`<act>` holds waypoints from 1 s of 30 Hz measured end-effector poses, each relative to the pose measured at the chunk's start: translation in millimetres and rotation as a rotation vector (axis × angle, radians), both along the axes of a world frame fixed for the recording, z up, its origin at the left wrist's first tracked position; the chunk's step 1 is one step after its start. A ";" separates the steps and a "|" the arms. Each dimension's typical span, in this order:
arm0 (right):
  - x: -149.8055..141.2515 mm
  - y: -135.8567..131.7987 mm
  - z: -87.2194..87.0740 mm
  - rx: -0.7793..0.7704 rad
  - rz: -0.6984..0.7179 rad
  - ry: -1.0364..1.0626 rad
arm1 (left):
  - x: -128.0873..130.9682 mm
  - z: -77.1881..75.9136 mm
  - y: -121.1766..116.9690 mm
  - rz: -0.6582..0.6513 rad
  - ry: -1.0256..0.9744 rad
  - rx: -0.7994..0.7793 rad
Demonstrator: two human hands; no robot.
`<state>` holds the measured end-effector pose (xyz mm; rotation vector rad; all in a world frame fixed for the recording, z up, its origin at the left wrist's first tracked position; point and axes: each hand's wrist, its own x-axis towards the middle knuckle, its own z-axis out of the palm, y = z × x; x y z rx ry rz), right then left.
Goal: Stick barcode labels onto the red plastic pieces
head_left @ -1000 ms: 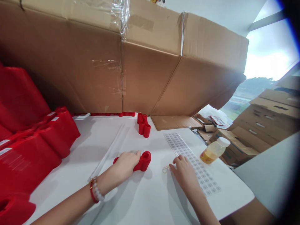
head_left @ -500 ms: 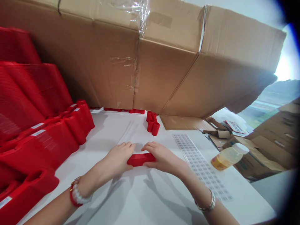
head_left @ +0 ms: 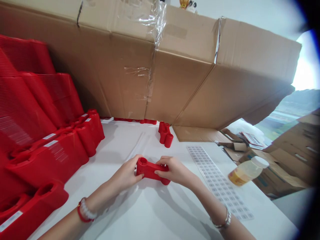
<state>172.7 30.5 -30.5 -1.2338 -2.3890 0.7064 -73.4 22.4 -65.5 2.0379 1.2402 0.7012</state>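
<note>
A red plastic piece with a round socket at each end [head_left: 150,170] lies just above the white table [head_left: 155,213], held from both sides. My left hand [head_left: 126,175] grips its left end, fingers curled round the socket. My right hand [head_left: 175,170] closes over its right end, thumb on the front. A sheet of small printed labels [head_left: 220,185] lies to the right of my right hand.
Stacks of red wrapped parts [head_left: 42,133] fill the left side. A big cardboard box [head_left: 162,66] walls the back. A small cluster of red tubes [head_left: 165,134] stands behind the hands. A bottle of yellow liquid [head_left: 247,170] lies at the table's right edge, with cartons beyond.
My right hand left the label sheet and joined the left on the red piece. The piece has been turned so its left socket faces up.
</note>
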 end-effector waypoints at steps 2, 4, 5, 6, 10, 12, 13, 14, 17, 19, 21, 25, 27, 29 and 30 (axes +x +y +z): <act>4.2 8.1 -0.3 0.004 -0.023 0.014 | -0.1 -11.4 2.4 0.031 -0.072 -0.017; 8.8 21.3 -2.8 0.016 -0.061 0.011 | -0.1 -22.3 4.1 0.068 -0.126 -0.036; 10.8 29.2 -5.7 0.024 -0.086 0.001 | -0.1 -26.7 4.3 0.085 -0.144 -0.045; 12.2 37.2 -10.0 0.029 -0.110 -0.017 | 0.0 -30.2 4.0 0.098 -0.156 -0.053; 11.6 61.7 -35.0 0.032 -0.173 -0.122 | 1.2 -34.0 -0.7 0.130 -0.185 -0.066; 9.9 65.9 -43.7 0.032 -0.182 -0.156 | 2.0 -32.4 -2.9 0.140 -0.195 -0.064; 9.6 65.9 -45.0 0.039 -0.188 -0.161 | 2.3 -31.7 -3.6 0.144 -0.199 -0.063; 9.8 64.5 -43.9 0.050 -0.196 -0.160 | 2.6 -31.2 -4.0 0.148 -0.202 -0.062; 12.4 53.0 -29.3 0.099 -0.222 -0.122 | 3.2 -32.4 -4.7 0.158 -0.206 -0.056; 12.3 39.7 -17.1 0.110 -0.205 -0.090 | 3.7 -35.1 -4.9 0.159 -0.211 -0.054; 8.5 23.9 -9.4 0.093 -0.138 -0.078 | 4.5 -38.0 -4.8 0.150 -0.222 -0.060; -5.9 -2.0 -12.4 0.086 -0.031 -0.120 | 5.6 -41.5 -3.4 0.129 -0.251 -0.071; -11.2 -6.4 -17.3 0.100 -0.024 -0.146 | 5.5 -42.5 -2.8 0.122 -0.261 -0.070; -13.8 -6.1 -20.7 0.113 -0.024 -0.164 | 5.3 -43.6 -2.8 0.118 -0.271 -0.063; -14.4 -5.0 -21.7 0.118 -0.024 -0.170 | 5.3 -44.4 -3.0 0.118 -0.278 -0.060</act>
